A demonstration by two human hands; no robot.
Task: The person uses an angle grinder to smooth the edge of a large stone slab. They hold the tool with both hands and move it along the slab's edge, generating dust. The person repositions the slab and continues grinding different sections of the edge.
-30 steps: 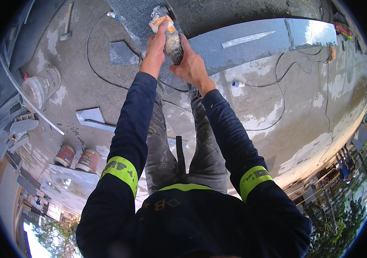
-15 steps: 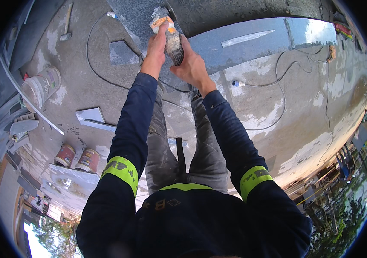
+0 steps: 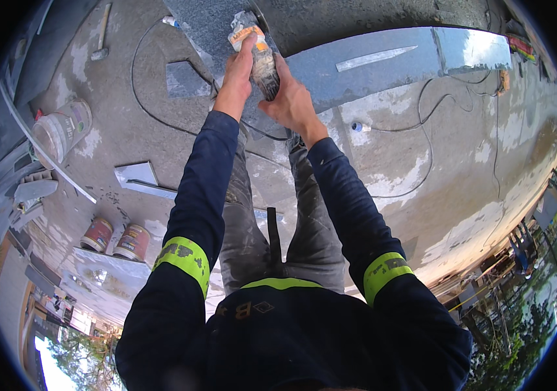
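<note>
At the grey slab (image 3: 203,25), the left hand (image 3: 237,77) and right hand (image 3: 291,104) clasp a dusty power tool (image 3: 264,67), apparently for grinding, which next needs steady guiding.

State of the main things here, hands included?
Power tool, held, dirty; on or off unclear.
Left hand, closed on tool's front.
Right hand, closed on its rear.
Hammer, lying on the floor.
Nearer blue-tipped cable end, on floor, unconnected.
Two red cans, side by side; lids unclear.
</note>
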